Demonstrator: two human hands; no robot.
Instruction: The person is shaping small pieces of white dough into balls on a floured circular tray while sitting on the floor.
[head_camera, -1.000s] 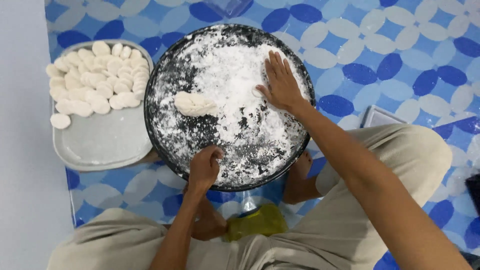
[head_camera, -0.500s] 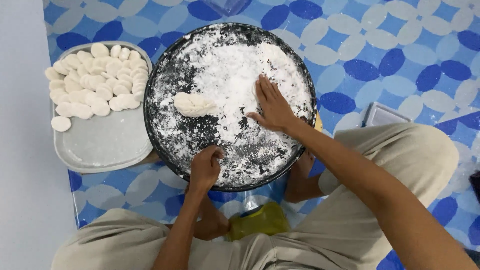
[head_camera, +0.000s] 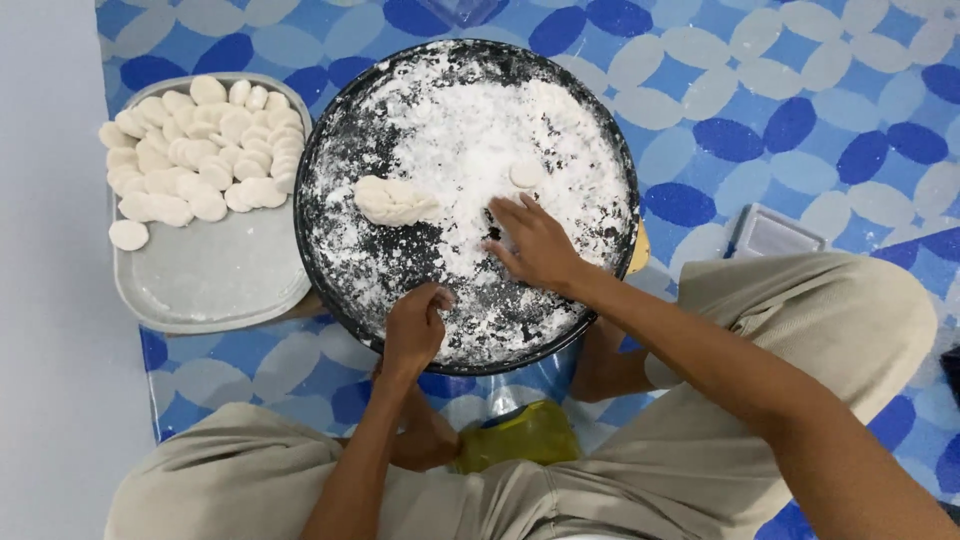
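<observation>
Seated person: knees spread in tan trousers, sitting on a blue and white patterned mat (head_camera: 820, 90), a yellow-green object (head_camera: 520, 435) between the legs.
Left hand (head_camera: 415, 325): at the 6 o'clock rim of the round black tray (head_camera: 330, 160), fingers curled together and pinching at the flour; what it pinches, if anything, cannot be made out.
Right hand (head_camera: 535, 245): just right of the tray's centre, palm down, fingers spread and pressed flat into the white flour (head_camera: 470, 140).
Dough lump (head_camera: 393, 198): pale, elongated, lying in the flour at about 9 o'clock from the tray's centre, apart from both hands.
Small dough disc (head_camera: 524, 175): round and flat, just beyond the right fingertips, toward 12 o'clock.
Grey tray (head_camera: 215, 285): rectangular, touching the black tray's 9 o'clock side.
Shaped dough pieces (head_camera: 195, 150): many small white discs heaped on the grey tray's far half; one lies alone at its left edge.
Clear lidded box (head_camera: 775, 232): on the mat at 3 o'clock, by the right knee.
</observation>
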